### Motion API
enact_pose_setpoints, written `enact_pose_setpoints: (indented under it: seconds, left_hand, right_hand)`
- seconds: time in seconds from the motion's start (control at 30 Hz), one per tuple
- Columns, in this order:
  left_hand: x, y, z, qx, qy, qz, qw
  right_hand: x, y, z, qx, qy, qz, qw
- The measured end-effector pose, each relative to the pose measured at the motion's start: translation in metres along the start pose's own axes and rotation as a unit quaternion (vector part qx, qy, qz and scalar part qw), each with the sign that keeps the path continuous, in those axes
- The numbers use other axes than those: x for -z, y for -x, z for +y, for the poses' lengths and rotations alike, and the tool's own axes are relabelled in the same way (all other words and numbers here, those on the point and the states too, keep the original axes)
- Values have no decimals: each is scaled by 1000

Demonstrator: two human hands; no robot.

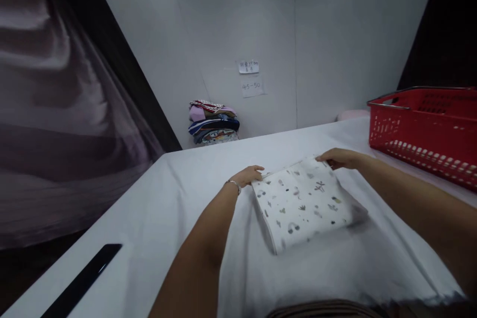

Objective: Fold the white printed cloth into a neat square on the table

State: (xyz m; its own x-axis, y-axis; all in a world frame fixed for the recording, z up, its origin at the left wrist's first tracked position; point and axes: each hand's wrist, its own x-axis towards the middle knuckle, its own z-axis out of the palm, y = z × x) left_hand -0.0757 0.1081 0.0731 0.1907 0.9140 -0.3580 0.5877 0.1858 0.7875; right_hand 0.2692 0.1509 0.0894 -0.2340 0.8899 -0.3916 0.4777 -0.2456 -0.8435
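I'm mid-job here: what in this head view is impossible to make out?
All in the head view:
- Cloth: underside, hidden by its printed top.
- Right hand: some fingers, hidden by the hand itself and the cloth.
- Basket: floor hidden by its near wall; right end cut off by the right edge.
- Black strip: near end, cut off by the bottom edge.
- Upper label: writing, too small and blurred.
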Motion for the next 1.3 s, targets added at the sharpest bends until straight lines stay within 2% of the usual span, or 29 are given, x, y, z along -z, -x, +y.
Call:
enact_pose_setpoints:
  seconds: [0.13,0.2,0.27,0.33,0.4,0.43,0.53,0.63,0.87,0.97,1.13,1.3]
  left_hand:
    - [-11,-23,-23,-2,-15,51,999]
    - [-12,-23,-31,-20,-16,67,997]
    - [-12,-20,-37,-51,-24,98,994]
    - [-13,-13,-42,-103,-48,140,984]
    - [-16,-7,-45,-160,-92,164,969]
    - [-18,-3,-46,-178,-115,166,963]
    - [-26,4,-44,-186,-166,164,954]
    - [-32,8,-40,-168,-193,175,951]
    - [-34,10,-37,-127,-236,203,942]
    - [-33,10,-39,-97,-209,212,950]
    - [-33,5,-43,-151,-166,223,949]
    - [-36,-5,-50,-81,-127,245,958]
  right_hand:
    - [-14,-43,26,-66,9,-13,998]
    - [-11,-51,36,-77,33,-30,996]
    - [-7,-55,41,-65,81,-18,994]
    - [-7,-57,42,-7,148,55,987]
    - [-15,-57,39,106,211,126,963]
    - [-21,-57,37,170,237,138,947]
    - [-45,-55,32,324,302,64,894]
    - [-62,-55,28,385,358,32,850]
    - [-67,-60,28,453,401,60,794]
    - [-69,-59,33,460,391,85,793]
    - [-71,-58,37,430,357,110,822]
    - [-73,-60,33,357,341,93,865]
